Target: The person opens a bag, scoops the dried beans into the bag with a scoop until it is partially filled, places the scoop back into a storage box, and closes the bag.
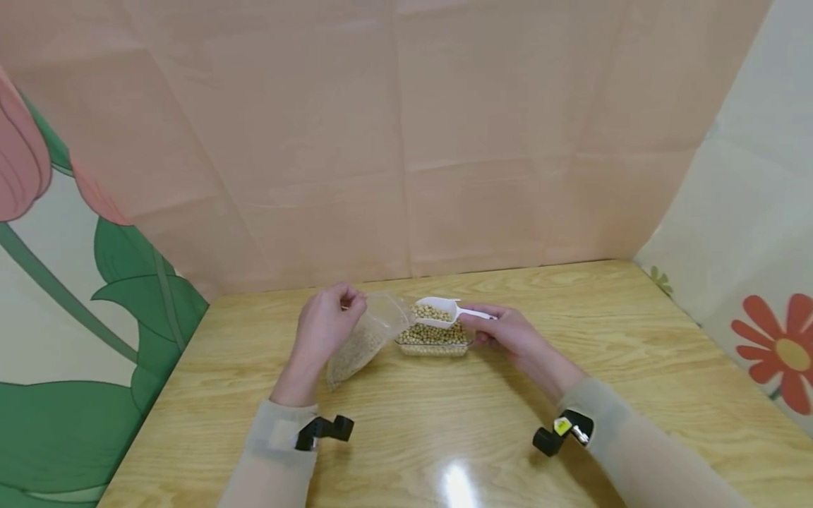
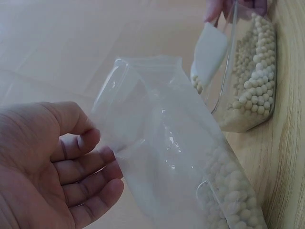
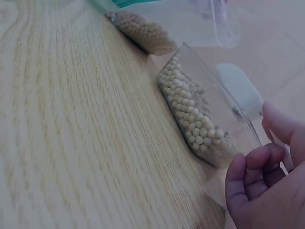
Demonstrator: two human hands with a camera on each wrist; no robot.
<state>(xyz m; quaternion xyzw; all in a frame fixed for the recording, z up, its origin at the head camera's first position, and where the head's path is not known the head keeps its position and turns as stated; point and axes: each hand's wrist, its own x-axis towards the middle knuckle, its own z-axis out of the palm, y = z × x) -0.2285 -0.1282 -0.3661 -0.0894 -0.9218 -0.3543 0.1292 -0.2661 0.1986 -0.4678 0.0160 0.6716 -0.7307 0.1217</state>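
Observation:
My left hand [image 1: 325,323] pinches the edge of a clear zip bag [image 1: 360,347] and holds it upright. Pale round beans [image 2: 233,191] fill the bag's lower part. Beside the bag stands a clear rectangular container [image 1: 435,350], partly filled with the same kind of beans [image 3: 190,117]. Over it, my right hand [image 1: 508,333] grips the handle of a white scoop [image 1: 447,307] loaded with beans. In the left wrist view the scoop [image 2: 209,55] points toward the bag's mouth. The right fingers [image 3: 237,179] are close to the container's end; whether they touch it I cannot tell.
The container stands on a wooden table [image 1: 406,423]. A plain pinkish sheet [image 1: 406,141] hangs behind its far edge. Printed flower panels rise on the left [image 1: 63,416] and right [image 1: 768,247]. Each wrist carries a small black camera mount.

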